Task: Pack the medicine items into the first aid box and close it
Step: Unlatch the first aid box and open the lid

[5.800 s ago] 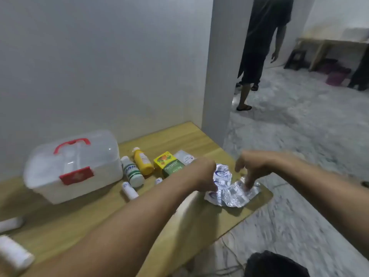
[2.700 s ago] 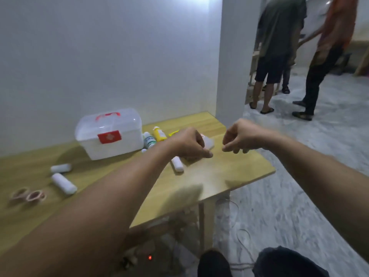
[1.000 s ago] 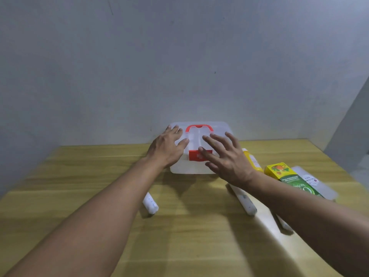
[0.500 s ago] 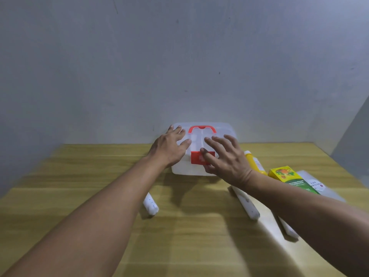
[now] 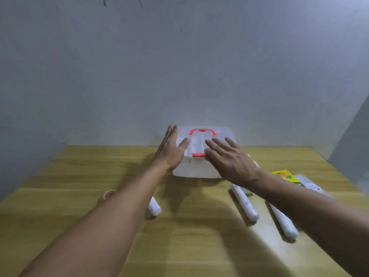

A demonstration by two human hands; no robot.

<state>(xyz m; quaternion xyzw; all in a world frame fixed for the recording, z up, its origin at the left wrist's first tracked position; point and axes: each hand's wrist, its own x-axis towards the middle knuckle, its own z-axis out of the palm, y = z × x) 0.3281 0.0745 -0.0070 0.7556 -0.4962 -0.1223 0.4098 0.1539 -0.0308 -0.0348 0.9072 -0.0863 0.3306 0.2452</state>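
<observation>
first aid box (image 5: 197, 168) stiff light plastic, slick | left hand (image 5: 171, 150), right hand (image 5: 229, 158) flat, open on lid | lift at red latch (image 5: 197, 155)

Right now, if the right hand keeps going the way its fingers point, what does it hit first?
The right hand points forward-left over the first aid box; the red handle on the lid is probably first, though height above the lid is unclear.

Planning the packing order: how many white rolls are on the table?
3 visible. One roll by the left forearm, two right of centre: the nearer-box roll and the outer roll. The arms may hide others.
</observation>
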